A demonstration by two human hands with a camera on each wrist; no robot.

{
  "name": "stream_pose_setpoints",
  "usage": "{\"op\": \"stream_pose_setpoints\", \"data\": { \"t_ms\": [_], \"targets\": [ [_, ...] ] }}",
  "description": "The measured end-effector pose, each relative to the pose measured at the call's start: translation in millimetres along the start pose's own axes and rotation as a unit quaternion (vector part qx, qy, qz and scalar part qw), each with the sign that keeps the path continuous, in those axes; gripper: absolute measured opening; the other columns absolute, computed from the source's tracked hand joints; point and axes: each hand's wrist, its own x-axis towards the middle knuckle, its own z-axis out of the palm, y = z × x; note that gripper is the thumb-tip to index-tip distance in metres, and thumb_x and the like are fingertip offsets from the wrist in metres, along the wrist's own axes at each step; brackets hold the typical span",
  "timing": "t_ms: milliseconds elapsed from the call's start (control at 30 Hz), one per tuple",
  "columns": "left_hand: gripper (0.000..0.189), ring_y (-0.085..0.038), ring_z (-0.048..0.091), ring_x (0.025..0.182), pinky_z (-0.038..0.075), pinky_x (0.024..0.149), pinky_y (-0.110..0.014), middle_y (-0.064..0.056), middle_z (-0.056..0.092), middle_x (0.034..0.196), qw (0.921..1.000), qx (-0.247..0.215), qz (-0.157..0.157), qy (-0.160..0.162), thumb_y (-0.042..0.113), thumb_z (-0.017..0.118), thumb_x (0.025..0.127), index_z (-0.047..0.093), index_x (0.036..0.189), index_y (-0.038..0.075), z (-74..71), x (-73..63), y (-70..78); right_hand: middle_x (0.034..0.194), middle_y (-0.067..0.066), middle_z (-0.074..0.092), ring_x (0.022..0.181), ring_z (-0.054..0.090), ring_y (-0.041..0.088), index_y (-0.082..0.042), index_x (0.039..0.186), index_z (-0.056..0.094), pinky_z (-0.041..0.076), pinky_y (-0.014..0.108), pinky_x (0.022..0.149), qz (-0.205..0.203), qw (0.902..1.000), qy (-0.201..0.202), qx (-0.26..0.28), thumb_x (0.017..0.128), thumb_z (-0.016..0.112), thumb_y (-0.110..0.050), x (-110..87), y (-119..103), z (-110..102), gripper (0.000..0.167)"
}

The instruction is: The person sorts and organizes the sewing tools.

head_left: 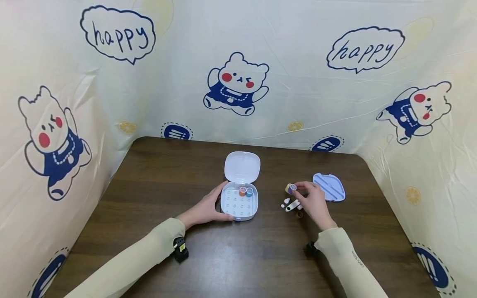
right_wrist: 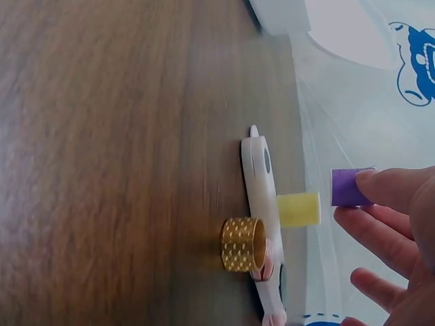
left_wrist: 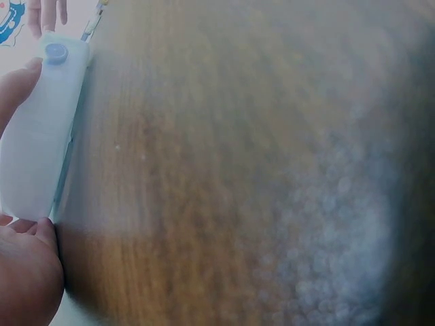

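My left hand (head_left: 206, 208) grips a white sewing box (head_left: 225, 209) from its left side, fingers behind and thumb at the front by the round latch (left_wrist: 56, 53). The box's lid (head_left: 242, 165) stands open toward the back. On its pegged inside, an orange thread spool (head_left: 243, 191) and a blue thread spool (head_left: 249, 192) sit side by side at the upper right. To the right of the box, my right hand (head_left: 312, 201) pinches a purple thread spool (right_wrist: 348, 188) between thumb and fingers. A yellow thread spool (right_wrist: 298, 209) stands close beside it.
Near the right hand lie white folding scissors (right_wrist: 260, 173), a gold dimpled thimble (right_wrist: 239, 246) and small white pieces (head_left: 286, 200). A lavender tray (head_left: 334, 191) with raised ridges lies behind that hand. Printed cloth (head_left: 290, 103) encloses the back and sides of the wooden table (head_left: 167, 174).
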Motion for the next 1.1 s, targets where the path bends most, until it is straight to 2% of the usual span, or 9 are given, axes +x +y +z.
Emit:
{"op": "stream_pose_setpoints", "data": {
  "t_ms": [167, 533, 733, 867, 1100],
  "targets": [
    [0.126, -0.031, 0.025, 0.156, 0.025, 0.123, -0.057, -0.01, 0.023, 0.171, 1.0, 0.003, -0.002, -0.001, 0.051, 0.092, 0.075, 0.014, 0.168, 0.019, -0.6, 0.8, -1.0, 0.108, 0.017, 0.076, 0.122, 0.057, 0.041, -0.002, 0.113, 0.073, 0.037, 0.058, 0.106, -0.014, 0.9999, 0.003, 0.004, 0.093, 0.08, -0.015, 1.6, -6, 3, 0.025],
    [0.126, -0.03, 0.025, 0.156, 0.026, 0.123, -0.056, -0.01, 0.023, 0.171, 1.0, 0.004, 0.003, 0.001, 0.051, 0.093, 0.074, 0.015, 0.168, 0.02, 0.1, 1.2, -3.7, 0.106, 0.016, 0.076, 0.127, 0.052, 0.042, -0.003, 0.112, 0.074, 0.035, 0.061, 0.108, -0.027, 0.9995, -0.008, 0.011, 0.094, 0.079, -0.015, 2.5, -20, 7, 0.022],
    [0.125, -0.031, 0.025, 0.156, 0.026, 0.123, -0.058, -0.01, 0.023, 0.171, 1.0, 0.003, 0.002, 0.001, 0.051, 0.093, 0.075, 0.015, 0.168, 0.02, 0.1, 0.8, -2.7, 0.108, 0.014, 0.076, 0.13, 0.05, 0.04, -0.005, 0.113, 0.074, 0.036, 0.061, 0.108, -0.015, 0.9996, -0.019, 0.011, 0.094, 0.079, -0.016, 3.1, -27, 7, 0.023],
    [0.125, -0.03, 0.025, 0.156, 0.025, 0.123, -0.057, -0.009, 0.023, 0.171, 1.0, 0.006, -0.001, 0.0, 0.051, 0.092, 0.075, 0.014, 0.168, 0.022, 0.2, 0.9, -3.4, 0.108, 0.014, 0.076, 0.131, 0.05, 0.04, -0.005, 0.113, 0.074, 0.037, 0.061, 0.108, -0.023, 0.9995, -0.017, 0.009, 0.094, 0.08, -0.016, 5.0, -30, 10, 0.023],
    [0.124, -0.033, 0.026, 0.155, 0.027, 0.122, -0.058, -0.012, 0.023, 0.17, 0.9999, 0.007, 0.007, 0.001, 0.05, 0.092, 0.076, 0.014, 0.168, 0.02, 0.6, 0.8, -3.0, 0.106, 0.013, 0.077, 0.133, 0.05, 0.04, -0.006, 0.113, 0.075, 0.03, 0.062, 0.113, -0.026, 0.9994, -0.02, 0.006, 0.094, 0.08, -0.018, 8.0, -36, 16, 0.023]
  ]
}}
